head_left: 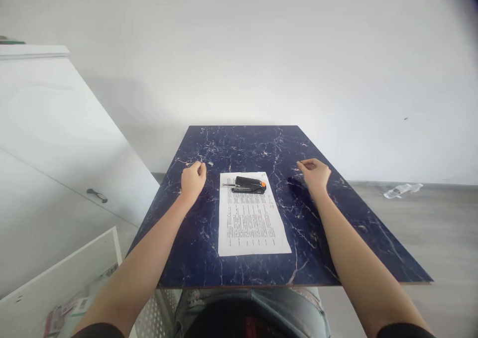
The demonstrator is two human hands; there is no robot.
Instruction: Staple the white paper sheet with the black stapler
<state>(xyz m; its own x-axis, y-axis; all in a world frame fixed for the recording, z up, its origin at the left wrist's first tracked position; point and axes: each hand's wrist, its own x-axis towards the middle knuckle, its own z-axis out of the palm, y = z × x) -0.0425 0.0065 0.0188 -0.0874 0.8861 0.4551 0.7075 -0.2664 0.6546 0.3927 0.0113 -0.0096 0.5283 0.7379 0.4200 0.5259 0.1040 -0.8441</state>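
Observation:
A black stapler (pixel 248 184) with an orange end lies across the upper part of a printed sheet of paper (pixel 248 228). A thin metal piece sticks out of the stapler's left end. My left hand (pixel 193 182) is closed above the table, left of the paper; its fingertips are turned away, so what they hold, if anything, is hidden. Just beyond it shows a tiny pale piece (pixel 210 164), too small to name. My right hand (pixel 315 174) is pinched above the table's right side, apart from the paper; anything at its fingertips is too small to make out.
The dark blue marble-patterned table (pixel 254 273) stands against a white wall (pixel 261 54). At the left are a white cabinet (pixel 56 129) with a dark handle (pixel 97 195) and a white open bin (pixel 115 238) with papers. A clear plastic bottle (pixel 401 190) lies on the floor at the right.

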